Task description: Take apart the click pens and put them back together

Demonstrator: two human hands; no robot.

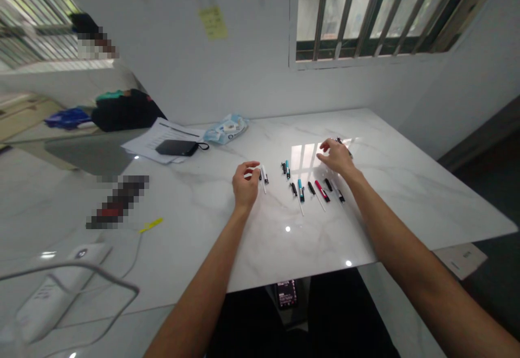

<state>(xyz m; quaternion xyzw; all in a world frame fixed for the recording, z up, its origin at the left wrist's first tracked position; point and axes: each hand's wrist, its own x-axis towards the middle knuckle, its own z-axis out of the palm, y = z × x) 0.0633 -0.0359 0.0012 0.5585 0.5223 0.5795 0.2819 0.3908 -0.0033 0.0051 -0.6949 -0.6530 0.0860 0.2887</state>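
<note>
My left hand [245,186] rests on the table with its fingers bent and apart, right beside a white pen barrel [265,174]. A thin white stick lies by that barrel, and a small black part sits at my fingertips; whether I touch it is unclear. My right hand [336,156] hovers or rests farther right, thumb and fingers apart. Behind it a dark pen [344,148] is partly hidden. Between the hands lie taken-apart pens: teal barrel [287,169], blue barrel [300,190], red barrel [322,191] and greyish barrel [338,192], each near a black cap [311,188].
The pens lie on a glossy white marble-patterned table [276,255]. Papers [150,136] with a black phone-like item [177,147] and a blue-white packet [226,129] are at the back left. A white power strip [60,287] and grey cable are at the near left.
</note>
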